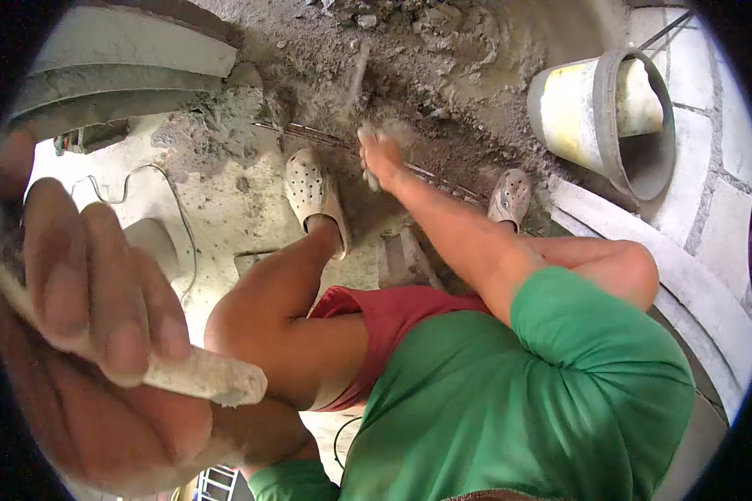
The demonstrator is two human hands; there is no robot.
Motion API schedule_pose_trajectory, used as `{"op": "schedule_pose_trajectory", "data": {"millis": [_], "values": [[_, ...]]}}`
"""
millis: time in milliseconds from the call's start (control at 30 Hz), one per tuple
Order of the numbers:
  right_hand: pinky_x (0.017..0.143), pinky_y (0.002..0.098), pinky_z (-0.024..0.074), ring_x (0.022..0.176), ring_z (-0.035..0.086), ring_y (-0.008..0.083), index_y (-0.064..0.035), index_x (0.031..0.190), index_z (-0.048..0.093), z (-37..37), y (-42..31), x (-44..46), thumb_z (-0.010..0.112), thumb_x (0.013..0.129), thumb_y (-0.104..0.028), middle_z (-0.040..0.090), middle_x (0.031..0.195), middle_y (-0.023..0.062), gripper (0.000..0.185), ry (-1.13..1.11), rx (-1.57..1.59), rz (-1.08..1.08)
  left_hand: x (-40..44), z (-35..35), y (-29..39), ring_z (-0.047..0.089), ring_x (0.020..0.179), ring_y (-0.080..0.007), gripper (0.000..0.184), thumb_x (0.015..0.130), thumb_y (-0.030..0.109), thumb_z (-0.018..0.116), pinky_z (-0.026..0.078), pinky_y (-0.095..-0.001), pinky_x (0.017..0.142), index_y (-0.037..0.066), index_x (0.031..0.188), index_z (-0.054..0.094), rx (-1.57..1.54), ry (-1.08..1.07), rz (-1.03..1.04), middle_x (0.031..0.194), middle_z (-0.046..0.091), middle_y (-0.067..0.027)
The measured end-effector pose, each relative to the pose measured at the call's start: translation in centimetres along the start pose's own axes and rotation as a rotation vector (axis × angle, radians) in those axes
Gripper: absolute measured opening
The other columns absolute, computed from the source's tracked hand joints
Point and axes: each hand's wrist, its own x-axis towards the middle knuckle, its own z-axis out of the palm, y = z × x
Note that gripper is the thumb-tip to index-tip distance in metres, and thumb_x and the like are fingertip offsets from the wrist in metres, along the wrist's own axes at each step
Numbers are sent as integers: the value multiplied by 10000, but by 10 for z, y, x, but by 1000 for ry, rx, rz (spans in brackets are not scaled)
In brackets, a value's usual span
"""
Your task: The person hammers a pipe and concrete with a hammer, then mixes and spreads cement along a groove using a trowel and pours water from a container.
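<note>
While left hand [100, 288] grips stick [213, 376], right [379, 159] seemingly hovers.

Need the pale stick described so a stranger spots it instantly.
Find the green shirt, then go left in the picture to the left hand, large near the camera. The pale stick juts from its grip, blunt end showing. Unlike the thin dark cord beyond, it is thick and straight.

Pale floor [251, 204]: brightly lit, nearly washed out
Soil [476, 42]: dimmer, softly shadowed
Right hand [380, 159]: faintly blurred
Left hand [109, 288]: slightly soft
Edges: black, fisheye-bowed
</note>
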Motion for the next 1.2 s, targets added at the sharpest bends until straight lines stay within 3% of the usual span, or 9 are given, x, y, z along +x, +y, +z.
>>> {"op": "schedule_pose_trajectory", "data": {"millis": [33,267,467,600,700,900,1000,1100,1200], "values": [[389,334,411,475,489,154,-51,905,534,4,6,-18,536,969,-336,520,657,28,292,88,75,39,-5,0,2,432,627,-114,494,1005,145,340,482,-328,710,-89,1423,219,49,176,13,869,447,-75],[458,345,449,493,499,157,-54,858,541,33,-49,4,522,975,-316,543,679,40,288,-93,-19,-180,-14,-57,19,485,703,-155,581,1025,232,283,509,-364,852,-84,1483,119,86,-121,-177,1342,494,-173],[465,411,443,511,495,177,-73,932,523,28,-23,67,524,970,-329,499,666,44,259,99,11,-22,16,-35,-7,502,674,-117,571,1014,209,372,498,-317,583,-128,1441,200,-39,-490,73,1227,555,-183],[448,413,437,513,501,184,-85,911,495,-18,13,-29,546,956,-356,475,662,30,279,158,119,42,1,-74,5,594,766,-136,587,1022,229,348,535,-311,665,-117,1463,175,106,-345,114,1415,452,-248],[481,440,448,536,535,216,-62,890,515,-51,83,-25,549,951,-363,520,680,64,309,329,-199,-67,-8,-47,16,636,991,-162,581,1028,234,287,541,-328,835,-112,1474,149,193,173,-50,1458,389,-264],[719,501,460,824,624,429,29,904,569,-41,23,-28,569,914,-407,632,864,268,436,95,-828,-380,1,-74,17,459,1319,-222,588,1008,202,267,431,-384,1075,-101,1485,105,74,3,7,1533,244,-269],[763,496,462,915,611,451,30,934,573,-53,14,-7,574,903,-434,637,922,276,466,-25,-947,-305,18,-63,4,535,1199,-225,620,985,191,335,460,-385,1024,-128,1467,111,-144,-845,-80,1537,243,-271],[792,503,462,932,621,446,22,1033,586,-102,23,-20,567,904,-437,651,957,267,477,17,-855,-184,-8,-22,7,561,833,-180,642,956,180,404,503,-357,838,-163,1432,144,218,210,91,1417,398,-282],[819,494,465,987,605,457,17,1056,583,-163,36,-57,559,914,-415,638,997,290,455,145,-1005,-138,-6,-69,12,456,653,-161,616,981,190,402,497,-344,755,-160,1423,154,14,-28,84,1239,491,-249]]}}
